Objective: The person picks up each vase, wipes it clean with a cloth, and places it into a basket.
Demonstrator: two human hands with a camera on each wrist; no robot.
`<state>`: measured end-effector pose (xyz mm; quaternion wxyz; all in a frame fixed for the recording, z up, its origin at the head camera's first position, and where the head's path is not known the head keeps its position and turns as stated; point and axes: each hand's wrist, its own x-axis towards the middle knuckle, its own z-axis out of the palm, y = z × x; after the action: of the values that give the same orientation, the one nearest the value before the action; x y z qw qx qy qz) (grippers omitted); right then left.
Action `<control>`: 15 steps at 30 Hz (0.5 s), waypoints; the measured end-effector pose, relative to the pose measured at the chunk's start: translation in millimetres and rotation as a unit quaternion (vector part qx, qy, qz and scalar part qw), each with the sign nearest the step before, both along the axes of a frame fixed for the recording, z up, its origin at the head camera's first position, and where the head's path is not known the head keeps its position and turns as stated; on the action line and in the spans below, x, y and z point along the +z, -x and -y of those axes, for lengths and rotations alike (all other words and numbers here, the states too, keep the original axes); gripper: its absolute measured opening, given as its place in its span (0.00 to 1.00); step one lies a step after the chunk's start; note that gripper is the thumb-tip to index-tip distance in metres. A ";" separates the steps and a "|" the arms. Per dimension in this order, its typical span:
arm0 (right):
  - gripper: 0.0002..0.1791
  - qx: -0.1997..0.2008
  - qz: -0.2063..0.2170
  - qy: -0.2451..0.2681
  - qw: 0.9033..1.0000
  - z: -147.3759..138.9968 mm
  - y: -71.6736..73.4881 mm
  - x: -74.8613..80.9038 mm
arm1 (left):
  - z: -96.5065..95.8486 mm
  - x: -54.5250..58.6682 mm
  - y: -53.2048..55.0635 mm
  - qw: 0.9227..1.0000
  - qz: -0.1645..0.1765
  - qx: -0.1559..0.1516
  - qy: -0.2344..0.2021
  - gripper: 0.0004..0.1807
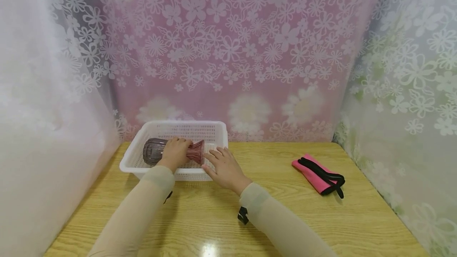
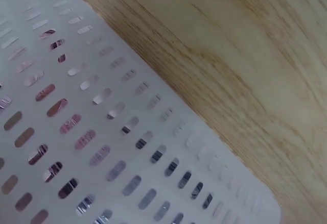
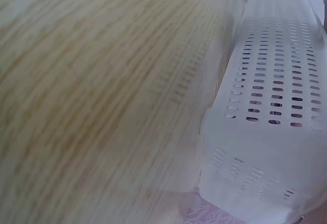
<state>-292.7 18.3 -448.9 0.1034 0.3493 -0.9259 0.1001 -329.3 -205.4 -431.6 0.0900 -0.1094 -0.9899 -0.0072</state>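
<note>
A ribbed glass vase (image 1: 152, 152), grey-purple in the body and pinkish at its flared mouth, lies on its side in a white perforated plastic basket (image 1: 185, 123). Over the vase's middle, my left hand (image 1: 175, 152) grips it from above. My right hand (image 1: 226, 169) reaches over the basket's right front corner, fingers spread, with the fingertips right by the vase's mouth. Close up in the left wrist view, the basket's slotted wall (image 2: 120, 132) lets pink and dark glass show through. The right wrist view has the basket (image 3: 260, 152) along its right side; neither hand appears in the wrist views.
A pink folded cloth item (image 1: 313, 177) with black straps (image 1: 321, 171) lies on the right of the wood-grain table (image 1: 278, 201). Flower-patterned curtains (image 1: 228, 50) hang behind the table and at both sides.
</note>
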 end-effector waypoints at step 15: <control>0.34 -0.004 -0.005 -0.004 1.000 0.5 1.4 -1.9 | -4.1 -2.9 4.1 1.000 0.000 0.001 -0.009 0.36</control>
<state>-294.2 17.8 -450.8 0.1071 0.3467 -0.9270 0.0942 -333.5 -201.3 -434.5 0.0906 -0.1074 -0.9899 -0.0162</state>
